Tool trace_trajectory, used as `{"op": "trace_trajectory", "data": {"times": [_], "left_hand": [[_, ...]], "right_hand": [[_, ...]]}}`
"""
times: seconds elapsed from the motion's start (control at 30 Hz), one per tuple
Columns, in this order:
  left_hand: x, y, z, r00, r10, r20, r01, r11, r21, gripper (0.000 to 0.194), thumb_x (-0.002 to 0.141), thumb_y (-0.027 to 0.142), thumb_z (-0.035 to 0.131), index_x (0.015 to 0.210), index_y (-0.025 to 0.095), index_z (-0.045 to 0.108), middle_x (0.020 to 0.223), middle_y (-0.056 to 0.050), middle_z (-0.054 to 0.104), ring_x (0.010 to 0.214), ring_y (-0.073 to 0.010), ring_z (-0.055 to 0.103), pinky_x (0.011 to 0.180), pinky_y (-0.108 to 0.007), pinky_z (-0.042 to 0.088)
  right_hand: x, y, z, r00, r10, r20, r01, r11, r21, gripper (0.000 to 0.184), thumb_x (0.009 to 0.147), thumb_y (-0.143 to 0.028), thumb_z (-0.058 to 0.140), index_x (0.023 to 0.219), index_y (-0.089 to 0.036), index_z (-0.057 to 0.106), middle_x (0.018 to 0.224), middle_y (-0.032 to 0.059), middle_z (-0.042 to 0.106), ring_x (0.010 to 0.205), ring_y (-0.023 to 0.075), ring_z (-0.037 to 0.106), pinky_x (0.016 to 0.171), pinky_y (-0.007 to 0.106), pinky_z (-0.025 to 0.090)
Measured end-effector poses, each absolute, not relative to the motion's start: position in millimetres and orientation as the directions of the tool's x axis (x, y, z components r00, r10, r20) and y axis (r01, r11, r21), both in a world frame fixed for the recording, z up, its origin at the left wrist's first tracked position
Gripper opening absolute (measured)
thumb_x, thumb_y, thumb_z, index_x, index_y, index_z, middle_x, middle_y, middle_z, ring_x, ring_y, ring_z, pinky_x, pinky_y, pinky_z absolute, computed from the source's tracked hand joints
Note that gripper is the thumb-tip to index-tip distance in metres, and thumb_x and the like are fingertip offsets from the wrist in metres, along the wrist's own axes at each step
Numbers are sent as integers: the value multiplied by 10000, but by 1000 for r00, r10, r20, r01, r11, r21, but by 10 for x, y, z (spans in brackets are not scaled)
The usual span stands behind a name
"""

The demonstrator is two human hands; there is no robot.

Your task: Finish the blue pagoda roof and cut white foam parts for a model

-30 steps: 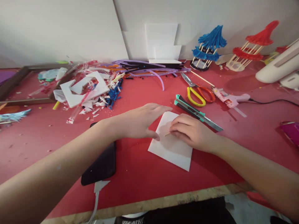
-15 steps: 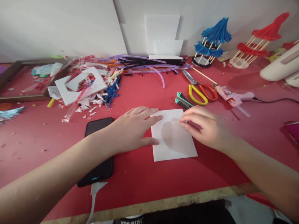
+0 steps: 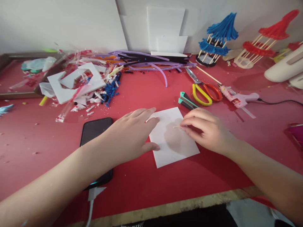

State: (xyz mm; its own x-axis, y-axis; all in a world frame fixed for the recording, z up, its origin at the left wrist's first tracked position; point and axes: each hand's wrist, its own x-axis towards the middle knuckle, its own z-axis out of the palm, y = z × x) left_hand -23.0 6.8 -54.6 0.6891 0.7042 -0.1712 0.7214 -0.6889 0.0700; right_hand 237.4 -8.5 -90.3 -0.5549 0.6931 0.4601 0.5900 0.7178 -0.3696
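Observation:
A white rectangular board [image 3: 169, 154] lies flat on the red table, turned slightly askew. My left hand [image 3: 136, 134] rests at its left edge, fingers apart, thumb and fingertips on or just over the board. Above the board's right side, my right hand [image 3: 205, 130] pinches a short, thin wooden stick [image 3: 176, 127] between thumb and fingers, its tip pointing left. A soft shadow falls on the board below the stick. Just beyond the board lies a green and black box cutter [image 3: 187, 101], partly hidden behind my right hand.
Scissors [image 3: 201, 91] and a pink glue gun [image 3: 239, 97] lie at the right. Blue [image 3: 214, 47] and red [image 3: 258, 49] tiered models stand behind. Scraps [image 3: 82, 85] and pipe cleaners [image 3: 146, 60] lie farther back. A phone [image 3: 96, 130] on a cable is under my left forearm.
The white board has turned counter-clockwise under my left hand. My right hand keeps its pinch on the stick, in nearly the same place. The view has shifted slightly.

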Motion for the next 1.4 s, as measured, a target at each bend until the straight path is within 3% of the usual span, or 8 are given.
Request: {"op": "trace_trajectory", "data": {"times": [0.23,0.43,0.57,0.73,0.9,1.0,1.17,1.4], "left_hand": [[-318,107,-567,716,665,-212,696,-706,134,758,846,547,674,1460,172,435,1577,-158,377,1417,-353,394,1124,-514,379],[-458,195,-547,801,562,-207,595,-786,167,604,918,277,566,1496,281,387,1657,-117,186,1506,-341,205,1140,-557,349],[-432,103,-539,815,568,-110,578,-807,118,579,847,45,436,1363,287,536,1591,-83,354,1458,-298,326,1118,-501,397],[-359,-109,-518,641,766,-55,767,-638,69,529,913,374,569,1378,132,496,1370,-177,585,1228,-356,569,968,-518,522],[-430,13,-534,711,647,-277,699,-691,183,1109,692,607,786,1560,187,238,1663,-144,106,1510,-380,164,1155,-534,347],[-477,152,-560,763,550,-339,638,-725,260,993,754,651,703,1560,332,219,1674,-51,27,1529,-338,66,1189,-557,259],[-458,194,-538,760,584,-285,646,-726,234,849,763,632,702,1499,357,381,1654,-71,213,1485,-361,266,1124,-547,375],[-320,64,-567,743,643,-188,669,-724,168,775,772,592,721,1455,342,450,1594,-66,369,1377,-360,449,1029,-525,477]], "right_hand": [[2632,40,-856,-344,745,572,828,528,-189,71,872,-147,634,855,-207,666,889,78,714,882,248,672,834,404,539],[2931,226,-808,-169,781,602,943,305,-131,96,857,-187,613,780,-218,661,836,100,716,874,299,690,779,442,537],[2984,254,-844,-121,823,555,958,243,-152,65,789,-171,626,756,-215,662,854,100,718,925,317,693,807,455,545],[2920,228,-885,-163,823,544,920,326,-217,74,834,-199,613,776,-228,648,826,63,709,904,272,693,853,434,545],[2686,75,-839,-304,755,582,789,541,-290,101,887,-140,600,863,-234,627,886,44,690,848,201,668,781,347,543],[2493,-70,-817,-453,705,545,636,685,-356,110,903,-121,601,937,-220,635,917,53,675,869,183,657,795,328,538],[2236,-242,-870,-627,627,463,411,770,-488,126,932,-102,554,974,-179,644,897,73,651,876,191,609,787,358,536],[2155,-253,-973,-600,700,388,455,697,-554,105,936,-122,569,937,-186,653,949,76,640,889,193,580,786,373,522]]}}
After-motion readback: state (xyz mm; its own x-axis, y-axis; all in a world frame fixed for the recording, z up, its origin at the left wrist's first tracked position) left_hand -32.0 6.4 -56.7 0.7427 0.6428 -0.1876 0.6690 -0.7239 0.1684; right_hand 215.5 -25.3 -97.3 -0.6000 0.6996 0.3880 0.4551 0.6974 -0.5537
